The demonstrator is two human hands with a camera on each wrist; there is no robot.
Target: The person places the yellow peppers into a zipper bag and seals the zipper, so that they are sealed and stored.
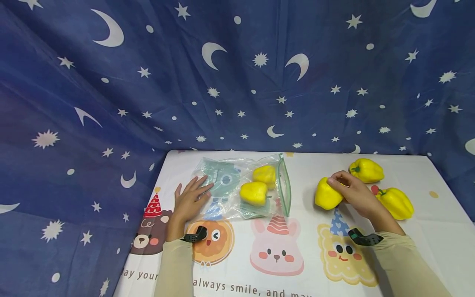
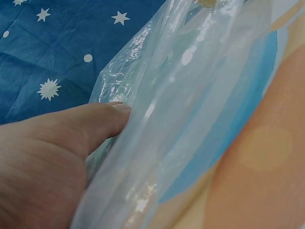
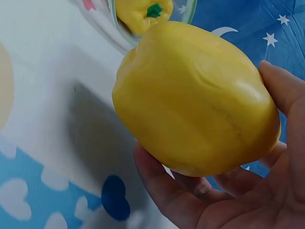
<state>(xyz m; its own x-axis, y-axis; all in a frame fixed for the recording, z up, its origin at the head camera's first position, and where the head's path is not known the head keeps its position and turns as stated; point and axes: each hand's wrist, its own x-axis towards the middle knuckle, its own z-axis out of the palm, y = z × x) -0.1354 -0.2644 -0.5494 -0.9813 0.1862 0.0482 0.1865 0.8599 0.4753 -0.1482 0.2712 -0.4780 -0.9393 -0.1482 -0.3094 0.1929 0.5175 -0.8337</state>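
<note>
My right hand [image 1: 356,194] grips a yellow bell pepper [image 1: 328,194], held above the table with its shadow below it in the right wrist view. Fingers and thumb wrap its sides there. To the left lies a clear zip bag [image 1: 230,208] with a green-edged mouth facing right. Inside it rest two yellow bell peppers, one in front [image 1: 254,193] and one behind [image 1: 265,175]. My left hand [image 1: 191,203] lies with fingers spread on the bag's closed left end. In the left wrist view one digit [image 2: 107,117] touches the crinkled plastic.
Two more yellow bell peppers, one farther back [image 1: 366,170] and one nearer [image 1: 396,203], lie right of my right hand. A white tablecloth [image 1: 222,276] with cartoon prints covers the table. Behind and to the left hangs a blue curtain [image 1: 237,82] with moons and stars.
</note>
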